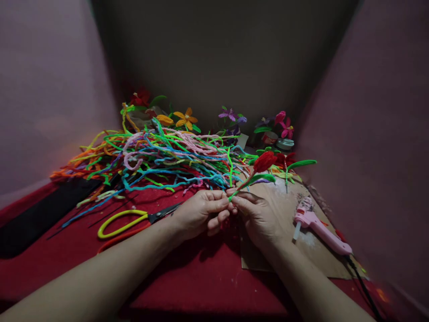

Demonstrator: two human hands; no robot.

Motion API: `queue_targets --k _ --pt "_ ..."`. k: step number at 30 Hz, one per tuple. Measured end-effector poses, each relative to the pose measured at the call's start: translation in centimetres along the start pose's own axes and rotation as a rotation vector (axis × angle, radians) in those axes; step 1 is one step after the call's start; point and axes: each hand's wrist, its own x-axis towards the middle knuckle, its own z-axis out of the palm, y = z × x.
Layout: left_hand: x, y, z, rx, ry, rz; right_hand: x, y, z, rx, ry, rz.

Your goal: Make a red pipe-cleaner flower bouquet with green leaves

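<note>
Between my hands is a pipe-cleaner flower with a red bloom (264,162), a green leaf and a thin stem that tilts up to the right. My right hand (259,214) pinches the stem between thumb and finger near its lower end. Right beside it, my left hand (204,212) has thumb and forefinger closed on a green pipe cleaner (231,197) at the stem. The fingertips nearly touch, and they hide part of the stem's end. Scissors (125,223) with yellow and red handles lie under my left wrist.
A heap of coloured pipe cleaners (181,152) spreads across the back left. Finished flowers (186,118) stand behind it. A pink glue gun (318,228) rests on cardboard (258,261) at right, its cord trailing forward. A black strip (40,214) lies left on the red cloth (187,286).
</note>
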Motion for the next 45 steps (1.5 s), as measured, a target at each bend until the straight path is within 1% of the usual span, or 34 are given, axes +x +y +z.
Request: queue_targets --k 2,4,8,13,18,23,25,28,31,33,36,38,40,43,45 --pt "-0.1 0.1 0.6 0.193 0.117 0.082 -0.1 0.0 0.2 -0.005 0.004 0.007" --pt "-0.1 0.2 1.0 0.373 0.221 0.153 -0.3 0.0 0.3 -0.016 0.033 0.022" --pt "-0.1 -0.2 1.2 0.614 0.298 0.265 -0.3 -0.1 0.5 0.025 0.098 0.026" --pt "-0.1 -0.7 0.8 0.898 0.463 0.389 -0.3 -0.1 0.6 0.049 0.141 -0.014" --pt "-0.2 -0.8 0.8 0.974 0.487 0.453 -0.3 -0.1 0.6 0.017 0.167 -0.022" --pt "-0.2 -0.7 0.8 0.937 0.466 0.474 -0.4 -0.2 0.8 -0.048 0.211 -0.027" --pt "-0.2 -0.9 0.8 0.934 0.481 0.499 -0.5 -0.2 1.0 -0.062 0.219 -0.032" --pt "-0.3 -1.2 0.7 1.051 0.503 0.550 -0.6 -0.1 1.2 -0.053 0.220 -0.033" --pt "-0.6 -1.4 0.6 1.181 0.464 0.591 -0.8 0.1 1.3 -0.083 0.229 -0.028" --pt "-0.6 -1.2 0.6 1.152 0.442 0.599 -0.9 0.1 1.4 -0.152 0.223 -0.044" --pt "-0.5 -0.6 0.8 0.945 0.439 0.534 -1.2 -0.2 1.5 -0.254 0.161 -0.112" --pt "-0.4 -0.1 1.0 0.736 0.419 0.419 -1.3 -0.3 1.4 -0.305 0.116 -0.160" --pt "-0.3 0.1 1.1 0.503 0.369 0.293 -1.4 -0.5 1.3 -0.373 0.088 -0.199" --pt "-0.2 0.3 0.9 0.172 0.262 0.168 -1.3 -0.6 1.1 -0.436 0.045 -0.228" --pt "-0.1 0.3 0.6 -0.001 0.178 0.080 -1.2 -0.5 1.0 -0.407 0.025 -0.215"
